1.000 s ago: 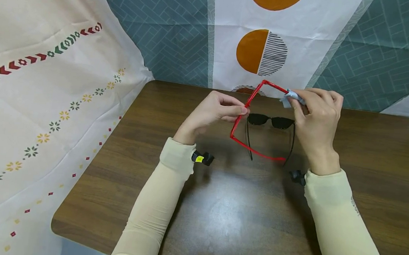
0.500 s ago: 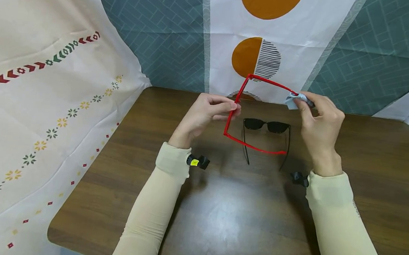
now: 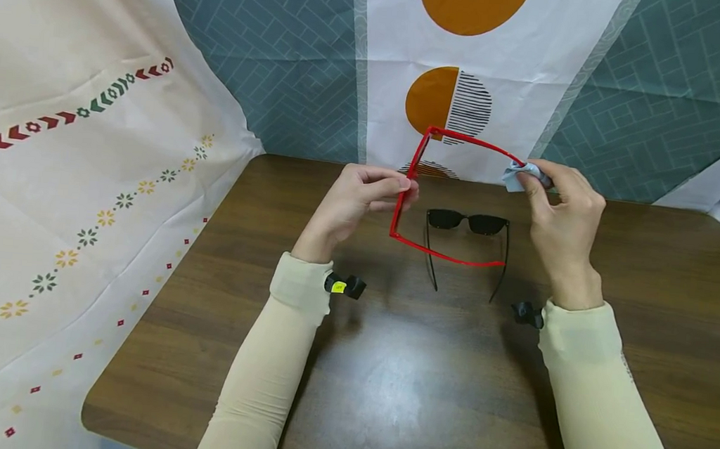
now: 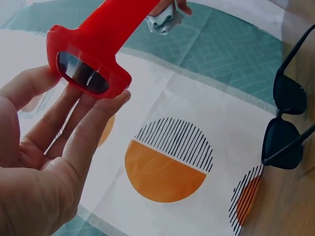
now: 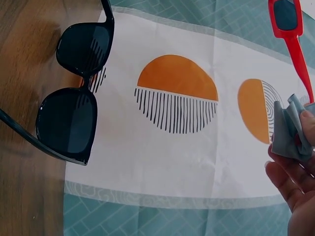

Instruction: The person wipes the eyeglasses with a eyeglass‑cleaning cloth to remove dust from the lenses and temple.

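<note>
Red-framed sunglasses (image 3: 477,141) with dark lenses are held up above the table, both temples spread. My left hand (image 3: 361,203) pinches the front of the frame between thumb and fingers; the left wrist view shows a dark lens (image 4: 82,73) close by the fingertips. A light blue cloth (image 3: 515,176) is folded over the tip of the far temple, and my right hand (image 3: 566,226) pinches it there. In the right wrist view the cloth (image 5: 288,129) hides that temple's end. Black sunglasses (image 3: 466,222) stand on the table below, lenses toward the back, temples unfolded toward me.
The brown wooden table (image 3: 210,354) ends at the back against a teal and white patterned cloth hanging (image 3: 283,70). A cream curtain (image 3: 80,231) with small flower prints hangs along the left side. Each wrist wears a small black camera.
The red sunglasses and my left hand have shifted slightly left in the head view. My right hand has slid the blue cloth a little outward, at the temple's tip. The view has tilted slightly.
</note>
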A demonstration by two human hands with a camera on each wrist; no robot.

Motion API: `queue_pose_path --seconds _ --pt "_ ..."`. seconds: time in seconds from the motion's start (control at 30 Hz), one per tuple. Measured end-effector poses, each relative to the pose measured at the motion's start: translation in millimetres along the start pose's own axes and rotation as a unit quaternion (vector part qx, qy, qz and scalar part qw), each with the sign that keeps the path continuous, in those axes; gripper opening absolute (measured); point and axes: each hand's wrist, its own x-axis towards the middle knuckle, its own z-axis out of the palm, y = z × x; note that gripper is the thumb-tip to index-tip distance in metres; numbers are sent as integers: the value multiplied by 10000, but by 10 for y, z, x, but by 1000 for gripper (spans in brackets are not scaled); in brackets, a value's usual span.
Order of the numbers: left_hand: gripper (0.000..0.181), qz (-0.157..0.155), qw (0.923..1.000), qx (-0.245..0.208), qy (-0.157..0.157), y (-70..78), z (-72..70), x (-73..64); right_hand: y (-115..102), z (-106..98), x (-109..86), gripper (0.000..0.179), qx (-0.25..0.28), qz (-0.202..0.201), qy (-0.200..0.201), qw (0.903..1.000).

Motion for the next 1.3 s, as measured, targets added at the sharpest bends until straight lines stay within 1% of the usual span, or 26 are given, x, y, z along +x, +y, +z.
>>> queue_pose_path --seconds 0.2,0.33,0.4,0.47,0.53,0.6,0.67,0.77,0.87,0.9,0.97,1.03,1.1,1.2,1.3 --pt "17 43 10000 25 21 -2 -27 5 15 -3 0 19 -21 -21 -24 10000" --pt "18 86 9999 -31 115 -8 -44 3 46 -24 18 21 -27 182 -103 9998" --pt "19 101 9996 -106 225 -9 -51 4 58 -52 43 23 -4 414 -133 9991" --pt "19 105 9991 -141 382 -13 -64 11 59 -108 76 25 8 535 -148 9985" --pt "19 128 9982 -131 568 -17 -78 19 29 -177 118 27 13 576 -88 9983" --pt "19 142 9968 -202 760 -22 -90 29 -49 -240 149 27 137 601 -17 9981" --pt "18 178 9952 -289 913 -25 -91 37 -160 -275 157 28 167 436 -194 9987" --pt "19 299 9925 -430 1109 -41 -77 54 -354 -229 128 34 276 76 -850 9960" --pt "21 461 9897 -437 1283 -62 -49 67 -491 -105 62 38 365 -434 -1667 9844" --pt "21 513 9888 -429 1333 -71 -38 71 -520 -59 37 39 399 -572 -1879 9797" --pt "21 584 9876 -394 1400 -87 -11 81 -555 23 -19 40 421 -798 -2172 9720" --pt "21 616 9873 -377 1413 -104 24 93 -571 89 -79 41 347 -1045 -2340 9660" --pt "21 634 9877 -352 1382 -122 65 103 -581 145 -140 42 254 -1257 -2411 9620" --pt "21 630 9880 -359 1364 -148 126 112 -593 229 -231 42 126 -1524 -2530 9553" --pt "22 623 9880 -360 1367 -171 175 109 -607 311 -315 42 -21 -1755 -2711 9464"
